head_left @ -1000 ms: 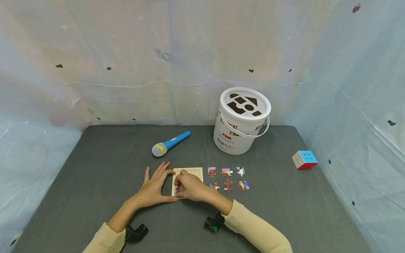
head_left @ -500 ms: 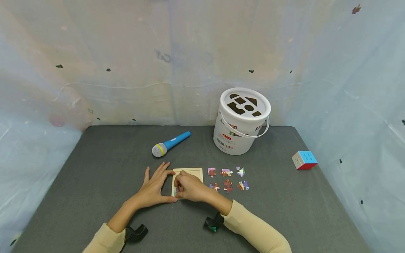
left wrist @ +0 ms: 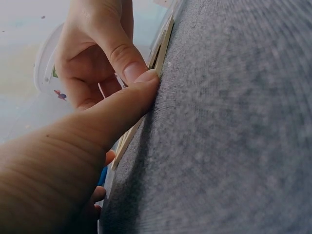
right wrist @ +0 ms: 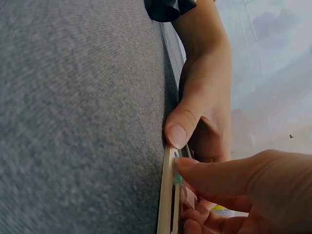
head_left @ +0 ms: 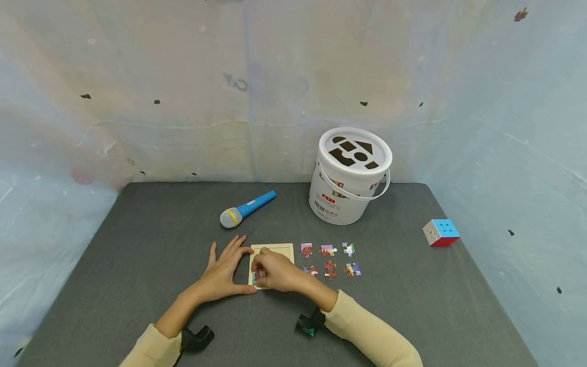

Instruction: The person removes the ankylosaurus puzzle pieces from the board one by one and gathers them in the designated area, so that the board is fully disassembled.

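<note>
A small pale wooden puzzle tray lies on the grey table in the head view. My left hand rests spread at its left side, with the thumb at the near corner and the index fingertip at the far corner. Over the tray's near left part, my right hand pinches a pinkish jigsaw piece, mostly hidden by the fingers. In the right wrist view, the right thumb touches a teal-coloured patch by the tray's corner. Several loose jigsaw pieces lie in two rows right of the tray.
Behind the tray lies a blue toy microphone. A white lidded bucket with shape cut-outs stands at the back, its handle hanging down in front. A puzzle cube sits near the right edge. Pale curtains surround the table.
The right hand makes only tiny shifts over the tray's near left part, showing slightly more of the picture under its fingers. The left hand and loose pieces stay put.
</note>
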`<state>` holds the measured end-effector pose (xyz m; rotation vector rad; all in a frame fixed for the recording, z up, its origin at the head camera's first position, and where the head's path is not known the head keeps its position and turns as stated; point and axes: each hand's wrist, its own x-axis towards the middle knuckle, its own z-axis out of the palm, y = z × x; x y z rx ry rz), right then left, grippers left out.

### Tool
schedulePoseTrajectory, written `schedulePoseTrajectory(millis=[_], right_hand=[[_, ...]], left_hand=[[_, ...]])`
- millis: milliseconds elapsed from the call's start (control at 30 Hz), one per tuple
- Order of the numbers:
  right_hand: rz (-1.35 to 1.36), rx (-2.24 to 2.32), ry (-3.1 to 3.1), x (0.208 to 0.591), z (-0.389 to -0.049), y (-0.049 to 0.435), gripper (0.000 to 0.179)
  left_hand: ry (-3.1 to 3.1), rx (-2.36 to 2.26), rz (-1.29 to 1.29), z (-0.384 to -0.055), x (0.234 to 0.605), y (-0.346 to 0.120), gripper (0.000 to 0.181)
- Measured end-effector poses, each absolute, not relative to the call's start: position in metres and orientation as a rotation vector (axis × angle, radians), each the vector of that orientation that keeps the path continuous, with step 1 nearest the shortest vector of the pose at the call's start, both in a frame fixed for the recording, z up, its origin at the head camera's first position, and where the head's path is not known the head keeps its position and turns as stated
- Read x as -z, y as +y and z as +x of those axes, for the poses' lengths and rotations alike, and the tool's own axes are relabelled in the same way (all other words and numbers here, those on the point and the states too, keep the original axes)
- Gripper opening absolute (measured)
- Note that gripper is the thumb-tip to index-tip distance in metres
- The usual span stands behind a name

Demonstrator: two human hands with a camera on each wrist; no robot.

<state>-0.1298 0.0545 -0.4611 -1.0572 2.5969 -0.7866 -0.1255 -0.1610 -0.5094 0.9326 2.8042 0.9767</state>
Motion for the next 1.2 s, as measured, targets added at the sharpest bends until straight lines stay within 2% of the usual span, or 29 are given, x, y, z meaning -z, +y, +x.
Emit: schedulePoseTrajectory(millis=[1200], right_hand=[[-0.934,1.070,2.412,0.4640,-0.1318,0.0611,0.011]], left_hand=[[2.805,-0.960,0.923,-0.1260,0.5112,-0.1613,0.092]])
